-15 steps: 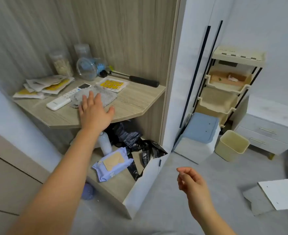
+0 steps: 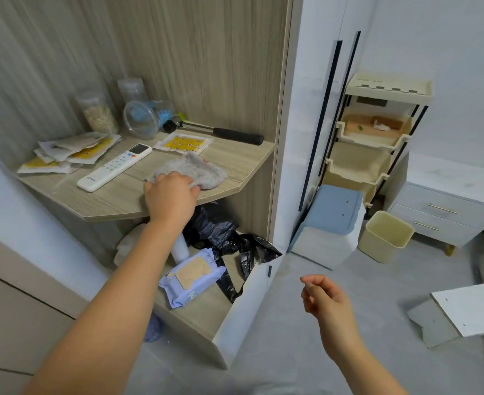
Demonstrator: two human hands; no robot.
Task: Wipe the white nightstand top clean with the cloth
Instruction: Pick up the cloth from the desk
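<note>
A grey fluffy cloth [image 2: 203, 171] lies bunched on the wooden shelf [image 2: 115, 198] near its front right edge. My left hand [image 2: 170, 196] grips the cloth's near edge, fingers curled into it. My right hand [image 2: 325, 297] hovers low over the floor with fingers loosely curled and nothing in it. The white nightstand [image 2: 451, 201] with two drawers stands at the far right against the wall; its top looks dusty.
On the shelf lie a white remote [image 2: 115, 166], paper packets [image 2: 72, 152], a yellow packet [image 2: 183, 143], jars and a black-handled tool [image 2: 220, 132]. Below are black bags and a wipes pack [image 2: 192, 277]. A tiered rack [image 2: 377, 138], blue stool, beige bin [image 2: 384, 236] and loose white panel [image 2: 471, 312] crowd the floor.
My left hand went from lying flat on the cloth to gripping it, and the cloth has been dragged right along the shelf and bunched up. The right hand barely moved.
</note>
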